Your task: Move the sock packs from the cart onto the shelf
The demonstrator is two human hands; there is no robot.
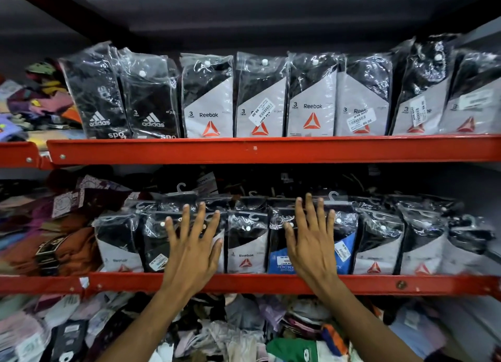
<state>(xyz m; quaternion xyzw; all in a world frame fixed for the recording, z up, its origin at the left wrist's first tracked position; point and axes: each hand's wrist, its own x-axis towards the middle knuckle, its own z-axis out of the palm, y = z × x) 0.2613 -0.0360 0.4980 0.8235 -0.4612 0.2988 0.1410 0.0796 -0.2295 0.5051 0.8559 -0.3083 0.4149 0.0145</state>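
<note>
Two red-edged shelves hold upright sock packs in clear plastic. The upper shelf (271, 148) carries a row of black Adidas packs (123, 98) and grey Reebok packs (311, 101). On the lower shelf (257, 281) stands a second row of Reebok packs (246, 245) and a blue Jockey pack (278, 258). My left hand (192, 249) lies flat with fingers spread against a pack left of centre. My right hand (311, 242) presses flat, fingers spread, on the blue pack. Neither hand grips anything. No cart is in view.
Loose coloured socks and garments are heaped at the left of both shelves (40, 104). Below the lower shelf lies a jumbled pile of mixed clothing packs (230, 332). A grey upright panel (488, 36) closes the shelf at the right.
</note>
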